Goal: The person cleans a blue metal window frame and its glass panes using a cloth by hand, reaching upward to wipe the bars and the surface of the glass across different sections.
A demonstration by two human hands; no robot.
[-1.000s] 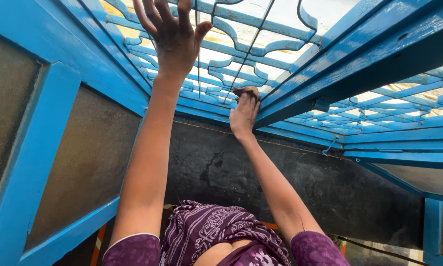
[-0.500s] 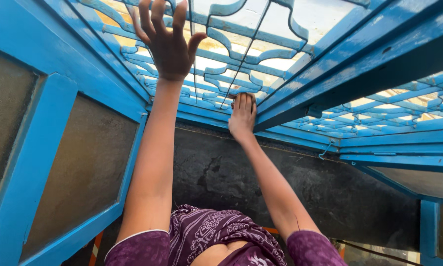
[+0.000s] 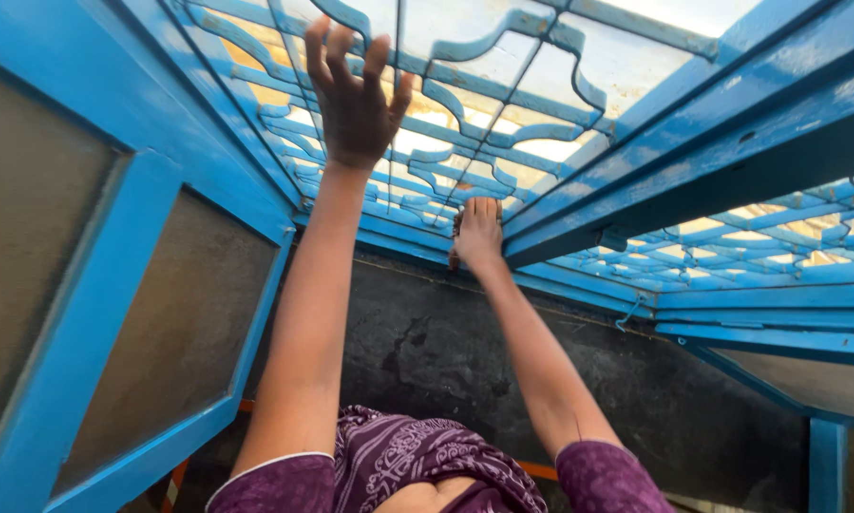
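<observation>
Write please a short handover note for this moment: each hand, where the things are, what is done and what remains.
Left hand: open, fingers spread, flat against the blue metal window grille with curved bars.
Right hand: pressing a small dark object, unclear what kind, on the grille's lower blue frame rail.
Things: blue-framed shutter with frosted panels stands open on the left; dark stained wall below.
Done and left: cannot be judged from this view; no clear mark shows on the grille.

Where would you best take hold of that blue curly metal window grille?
Judging by shape, grip the blue curly metal window grille around a straight horizontal bar, coming from the room side with fingers curling through a gap. The left hand spreads flat against it; the right hand sits at its lower edge.
</observation>
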